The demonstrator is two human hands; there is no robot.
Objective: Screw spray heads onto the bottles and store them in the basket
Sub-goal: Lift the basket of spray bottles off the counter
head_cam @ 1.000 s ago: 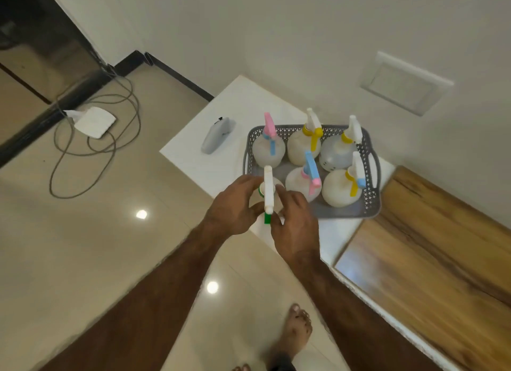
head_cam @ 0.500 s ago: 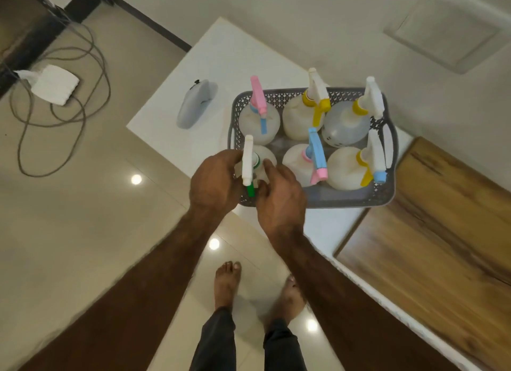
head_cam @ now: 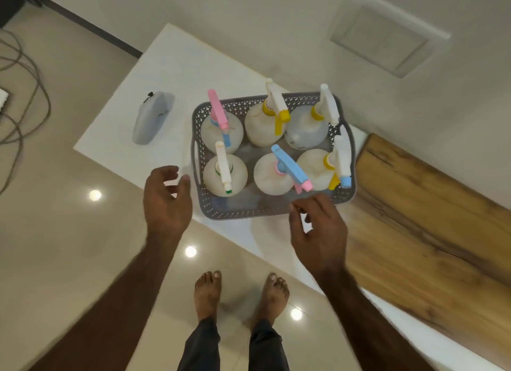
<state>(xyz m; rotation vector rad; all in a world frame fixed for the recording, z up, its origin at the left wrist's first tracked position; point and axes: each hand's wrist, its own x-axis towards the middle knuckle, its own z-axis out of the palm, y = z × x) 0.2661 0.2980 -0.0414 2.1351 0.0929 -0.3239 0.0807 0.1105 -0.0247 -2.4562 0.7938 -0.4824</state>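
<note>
A grey perforated basket [head_cam: 243, 211] stands on the white table [head_cam: 177, 75] and holds several whitish bottles with spray heads. The bottle with the white head and green tip [head_cam: 224, 174] stands upright in the near left corner of the basket. Beside it is a bottle with a blue and pink head [head_cam: 290, 170]. My left hand [head_cam: 167, 202] hovers just left of the basket, fingers loosely spread, holding nothing. My right hand [head_cam: 318, 228] hangs at the basket's near right edge, fingers relaxed and empty.
A grey oblong device [head_cam: 151, 120] lies on the table left of the basket. A wooden board [head_cam: 431, 218] adjoins the table on the right. Cables [head_cam: 25, 94] trail over the tiled floor at the left. My bare feet [head_cam: 240, 296] stand below the table edge.
Both hands have let go of the green-tipped bottle, which now stands in the basket. The hands have drawn back and apart, left and right of it.
</note>
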